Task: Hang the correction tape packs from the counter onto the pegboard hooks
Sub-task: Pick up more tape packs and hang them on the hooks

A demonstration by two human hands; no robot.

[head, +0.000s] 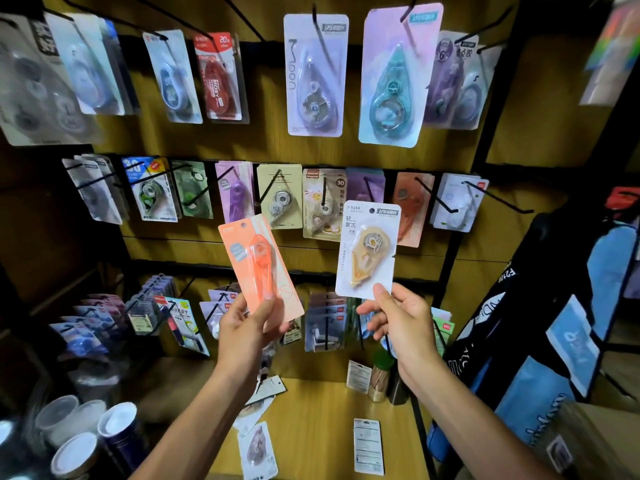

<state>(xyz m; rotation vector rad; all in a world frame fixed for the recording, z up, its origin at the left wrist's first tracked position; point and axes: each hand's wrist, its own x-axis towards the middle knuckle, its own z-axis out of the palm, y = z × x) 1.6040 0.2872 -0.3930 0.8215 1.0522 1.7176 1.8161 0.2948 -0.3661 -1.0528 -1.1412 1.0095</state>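
Stationery shop, retail display aisle. Landmark: wooden pegboard point(277, 150) with black wire hooks point(438, 199) in three rows. Carded blister packs of correction tape point(315, 76) hang from the hooks across the whole board, several deep, printed with brand marks and numbers. Below the board, a wooden desk point(322, 410) carries loose packs point(369, 445). Right of the board, hanging bags point(554, 341) with card tags. Lower left of the board, stacked cups point(117, 424).
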